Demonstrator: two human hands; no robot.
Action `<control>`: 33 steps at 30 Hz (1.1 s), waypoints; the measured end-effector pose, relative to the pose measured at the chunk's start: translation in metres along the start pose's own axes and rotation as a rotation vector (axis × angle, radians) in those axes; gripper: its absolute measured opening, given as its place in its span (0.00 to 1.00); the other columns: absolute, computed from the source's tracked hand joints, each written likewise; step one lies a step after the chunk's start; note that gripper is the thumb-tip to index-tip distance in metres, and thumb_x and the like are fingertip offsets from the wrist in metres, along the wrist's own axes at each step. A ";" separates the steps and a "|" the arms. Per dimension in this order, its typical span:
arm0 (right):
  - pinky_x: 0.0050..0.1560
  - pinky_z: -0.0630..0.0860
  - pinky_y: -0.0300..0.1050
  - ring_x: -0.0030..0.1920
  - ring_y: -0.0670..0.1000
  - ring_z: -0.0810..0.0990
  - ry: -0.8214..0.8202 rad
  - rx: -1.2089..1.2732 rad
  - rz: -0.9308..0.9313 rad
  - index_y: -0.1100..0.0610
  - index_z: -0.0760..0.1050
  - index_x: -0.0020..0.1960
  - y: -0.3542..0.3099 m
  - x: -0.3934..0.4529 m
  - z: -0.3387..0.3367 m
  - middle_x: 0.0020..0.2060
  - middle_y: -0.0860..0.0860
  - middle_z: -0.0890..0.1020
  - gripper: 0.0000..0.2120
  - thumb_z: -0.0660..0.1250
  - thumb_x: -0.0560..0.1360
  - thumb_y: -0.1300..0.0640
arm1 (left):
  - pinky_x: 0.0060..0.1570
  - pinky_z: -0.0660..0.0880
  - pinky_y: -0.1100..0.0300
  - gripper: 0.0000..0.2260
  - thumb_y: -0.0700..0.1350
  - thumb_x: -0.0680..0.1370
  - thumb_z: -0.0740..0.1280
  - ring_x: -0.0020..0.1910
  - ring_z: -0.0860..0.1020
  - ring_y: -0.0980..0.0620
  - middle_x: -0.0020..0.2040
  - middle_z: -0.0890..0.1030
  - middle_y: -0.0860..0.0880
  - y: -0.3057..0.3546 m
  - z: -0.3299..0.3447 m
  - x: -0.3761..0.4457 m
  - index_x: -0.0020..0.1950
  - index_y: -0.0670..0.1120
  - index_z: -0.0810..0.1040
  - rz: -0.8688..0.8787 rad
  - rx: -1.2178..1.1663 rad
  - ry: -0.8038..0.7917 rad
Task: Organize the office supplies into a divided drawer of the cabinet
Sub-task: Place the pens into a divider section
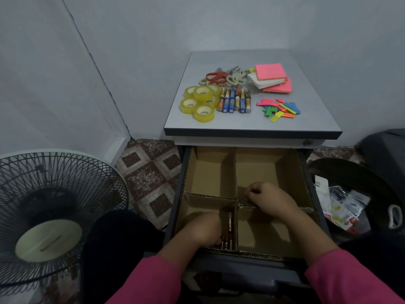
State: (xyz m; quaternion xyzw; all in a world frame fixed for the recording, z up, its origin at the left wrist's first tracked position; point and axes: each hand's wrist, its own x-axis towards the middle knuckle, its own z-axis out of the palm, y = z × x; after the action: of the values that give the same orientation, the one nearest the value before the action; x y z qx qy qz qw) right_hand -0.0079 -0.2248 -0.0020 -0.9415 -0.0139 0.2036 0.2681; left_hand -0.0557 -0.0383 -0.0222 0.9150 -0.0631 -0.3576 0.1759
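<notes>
The cabinet's drawer (303, 172) is pulled out, lined with cardboard dividers (235, 172) that split it into compartments. My left hand (202, 230) is down in the near-left compartment, its fingers curled on several batteries (229, 224) lying against the centre divider. My right hand (269, 197) rests on the cross divider right of centre, fingers curled; I cannot make out anything in it. On the cabinet top (252, 126) lie several yellow tape rolls (200, 102), a row of batteries (235, 100), scissors (221, 76), pink and white sticky-note pads (271, 79) and loose coloured index tabs (279, 109).
A floor fan (50, 207) lies face-up at the left on the tiled floor. A dark bin (355, 207) holding plastic wrappers stands right of the drawer. The cabinet sits in a corner against grey walls.
</notes>
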 end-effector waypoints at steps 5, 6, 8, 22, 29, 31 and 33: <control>0.47 0.77 0.47 0.45 0.46 0.78 -0.002 0.014 -0.003 0.48 0.77 0.58 -0.002 -0.001 -0.001 0.45 0.46 0.80 0.11 0.59 0.80 0.48 | 0.47 0.76 0.57 0.08 0.38 0.75 0.67 0.52 0.80 0.44 0.44 0.80 0.43 -0.003 0.000 0.000 0.52 0.36 0.81 -0.015 -0.038 0.052; 0.46 0.77 0.46 0.45 0.46 0.78 -0.003 0.014 -0.005 0.48 0.76 0.58 -0.002 -0.002 -0.001 0.45 0.46 0.80 0.11 0.59 0.80 0.48 | 0.48 0.76 0.56 0.08 0.38 0.75 0.68 0.52 0.80 0.44 0.46 0.81 0.43 -0.004 0.001 -0.001 0.52 0.37 0.81 -0.020 -0.043 0.059; 0.42 0.76 0.44 0.43 0.46 0.78 -0.002 0.016 -0.008 0.49 0.76 0.58 -0.002 -0.003 -0.001 0.43 0.46 0.80 0.11 0.59 0.80 0.49 | 0.51 0.77 0.55 0.08 0.39 0.74 0.69 0.52 0.80 0.44 0.50 0.82 0.42 -0.004 0.002 -0.001 0.52 0.38 0.81 -0.032 -0.050 0.055; 0.45 0.77 0.47 0.43 0.47 0.78 0.001 0.013 -0.006 0.49 0.77 0.57 -0.002 -0.002 -0.001 0.44 0.47 0.80 0.11 0.59 0.80 0.49 | 0.49 0.70 0.62 0.23 0.36 0.75 0.68 0.58 0.77 0.44 0.60 0.78 0.43 0.001 -0.002 -0.007 0.68 0.49 0.71 0.098 -0.060 -0.015; 0.45 0.76 0.46 0.44 0.46 0.78 0.008 0.015 -0.013 0.49 0.77 0.58 -0.002 -0.003 -0.001 0.44 0.47 0.80 0.11 0.59 0.80 0.49 | 0.47 0.69 0.62 0.19 0.35 0.76 0.66 0.57 0.76 0.44 0.58 0.78 0.43 0.003 -0.002 -0.009 0.65 0.47 0.74 0.132 -0.049 -0.025; 0.45 0.76 0.45 0.44 0.46 0.78 0.014 0.015 -0.010 0.49 0.77 0.58 -0.002 -0.003 -0.001 0.45 0.47 0.80 0.11 0.59 0.80 0.49 | 0.47 0.69 0.62 0.21 0.35 0.76 0.66 0.57 0.76 0.45 0.59 0.78 0.43 0.003 -0.003 -0.010 0.67 0.48 0.72 0.128 -0.053 -0.025; 0.45 0.76 0.46 0.44 0.46 0.78 0.008 0.017 -0.004 0.48 0.77 0.58 -0.002 -0.003 -0.001 0.45 0.46 0.81 0.11 0.59 0.80 0.49 | 0.47 0.69 0.62 0.22 0.35 0.76 0.67 0.58 0.76 0.45 0.60 0.77 0.43 0.003 -0.003 -0.010 0.69 0.46 0.70 0.126 -0.056 -0.006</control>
State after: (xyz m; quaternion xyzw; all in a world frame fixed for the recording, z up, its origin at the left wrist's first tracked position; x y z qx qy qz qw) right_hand -0.0098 -0.2239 0.0007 -0.9401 -0.0128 0.1992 0.2765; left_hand -0.0607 -0.0378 -0.0129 0.9028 -0.1113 -0.3501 0.2236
